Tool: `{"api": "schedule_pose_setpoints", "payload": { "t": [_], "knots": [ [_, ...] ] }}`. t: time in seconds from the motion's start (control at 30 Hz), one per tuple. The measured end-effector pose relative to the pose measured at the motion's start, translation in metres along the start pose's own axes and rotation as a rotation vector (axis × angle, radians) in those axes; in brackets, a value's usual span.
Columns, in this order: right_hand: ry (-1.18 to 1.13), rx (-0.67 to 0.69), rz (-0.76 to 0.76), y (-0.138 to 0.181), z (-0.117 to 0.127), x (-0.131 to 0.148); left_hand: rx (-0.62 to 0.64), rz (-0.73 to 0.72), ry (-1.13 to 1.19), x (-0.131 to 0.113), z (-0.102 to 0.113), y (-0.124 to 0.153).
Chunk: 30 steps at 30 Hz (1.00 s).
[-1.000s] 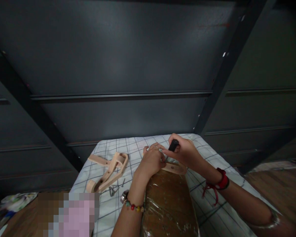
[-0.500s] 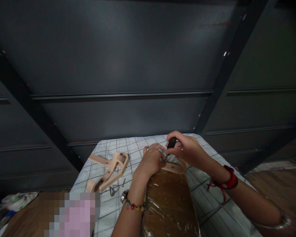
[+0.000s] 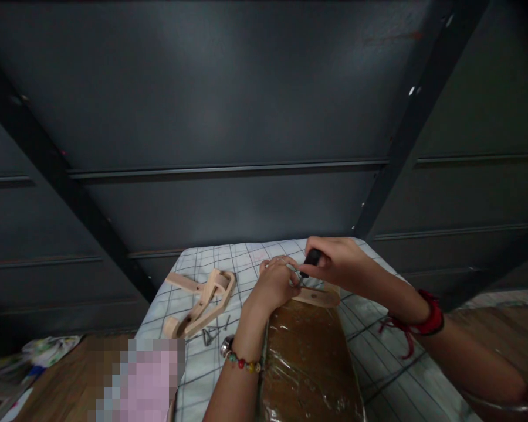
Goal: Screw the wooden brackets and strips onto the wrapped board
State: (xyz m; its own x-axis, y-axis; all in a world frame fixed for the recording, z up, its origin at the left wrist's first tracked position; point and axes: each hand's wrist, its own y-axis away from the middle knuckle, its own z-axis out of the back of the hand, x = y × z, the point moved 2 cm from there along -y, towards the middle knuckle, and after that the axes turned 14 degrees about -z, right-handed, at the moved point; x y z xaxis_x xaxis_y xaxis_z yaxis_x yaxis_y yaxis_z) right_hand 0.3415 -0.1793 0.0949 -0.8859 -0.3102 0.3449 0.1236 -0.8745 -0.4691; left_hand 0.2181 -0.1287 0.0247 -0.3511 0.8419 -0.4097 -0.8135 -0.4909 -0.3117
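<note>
My right hand (image 3: 334, 261) is closed round the black handle of a screwdriver (image 3: 312, 257), its shaft slanting down toward my left fingertips. Beneath the tip lies a pale wooden piece (image 3: 317, 298) with a hole in it, at the far end of a brown block wrapped in clear plastic (image 3: 312, 357). My left hand (image 3: 278, 282) is closed at the left end of that wooden piece, fingers bent over it; its far fingers are partly hidden. Left of my left wrist are several loose wooden parts with holes (image 3: 202, 302) and a few small metal screws or pins (image 3: 207, 336).
A checked white cloth (image 3: 242, 258) covers the table. Dark metal panels (image 3: 229, 117) rise right behind it. A blurred-out pink patch (image 3: 152, 381) covers the lower left. Wooden floor (image 3: 497, 328) shows at the right, and crumpled cloth (image 3: 48, 354) lies at the left.
The whole view has shifted slightly, moving the scene to the right. My right hand has tilted the screwdriver handle further right; my left hand keeps its place at the wooden piece.
</note>
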Motion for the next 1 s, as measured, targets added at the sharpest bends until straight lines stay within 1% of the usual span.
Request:
{"api": "schedule_pose_setpoints", "payload": {
  "t": [0.1,0.17,0.23,0.33,0.37,0.4,0.43,0.57,0.63,0.7,0.77,0.83,0.87,0.93,1.0],
  "knots": [
    [-0.006,-0.021,0.005,0.0,-0.008,0.003,-0.017,0.006,-0.006,0.001,-0.002,0.001],
    [-0.039,0.001,0.002,0.001,-0.01,0.007,-0.021,0.01,-0.009,0.001,-0.002,0.0],
    [-0.123,0.083,-0.022,0.003,-0.008,0.009,-0.022,0.01,-0.011,0.001,-0.001,0.0],
    [-0.261,0.274,-0.022,0.005,0.0,0.011,-0.018,0.012,-0.008,0.001,0.0,-0.001],
    [-0.274,0.315,-0.002,0.006,0.003,0.01,-0.016,0.013,-0.005,0.001,0.0,-0.001],
    [-0.261,0.327,0.016,0.007,0.004,0.009,-0.014,0.013,-0.001,0.002,0.001,0.0],
    [-0.229,0.311,0.027,0.007,0.005,0.007,-0.01,0.01,0.004,0.002,0.001,0.0],
    [-0.068,0.128,0.02,0.005,-0.008,-0.002,0.003,0.0,0.019,0.002,0.003,0.002],
    [-0.039,0.081,0.041,0.004,-0.016,-0.004,0.012,0.006,0.027,0.002,0.006,0.002],
    [-0.017,0.049,0.064,0.004,-0.017,-0.003,0.036,0.017,0.041,0.002,0.008,0.002],
    [-0.001,0.021,0.076,0.005,-0.009,-0.001,0.066,0.03,0.051,0.002,0.01,0.002],
    [0.018,-0.017,0.088,0.005,0.006,0.001,0.088,0.043,0.053,0.002,0.012,0.002],
    [0.028,-0.057,0.087,0.005,0.015,0.002,0.098,0.049,0.052,0.002,0.012,0.002],
    [0.026,-0.1,0.016,0.005,0.028,0.0,0.112,0.06,0.05,0.004,0.013,0.003],
    [-0.02,-0.13,-0.107,0.005,0.034,-0.005,0.116,0.079,0.038,0.006,0.015,0.005]
  ]
}}
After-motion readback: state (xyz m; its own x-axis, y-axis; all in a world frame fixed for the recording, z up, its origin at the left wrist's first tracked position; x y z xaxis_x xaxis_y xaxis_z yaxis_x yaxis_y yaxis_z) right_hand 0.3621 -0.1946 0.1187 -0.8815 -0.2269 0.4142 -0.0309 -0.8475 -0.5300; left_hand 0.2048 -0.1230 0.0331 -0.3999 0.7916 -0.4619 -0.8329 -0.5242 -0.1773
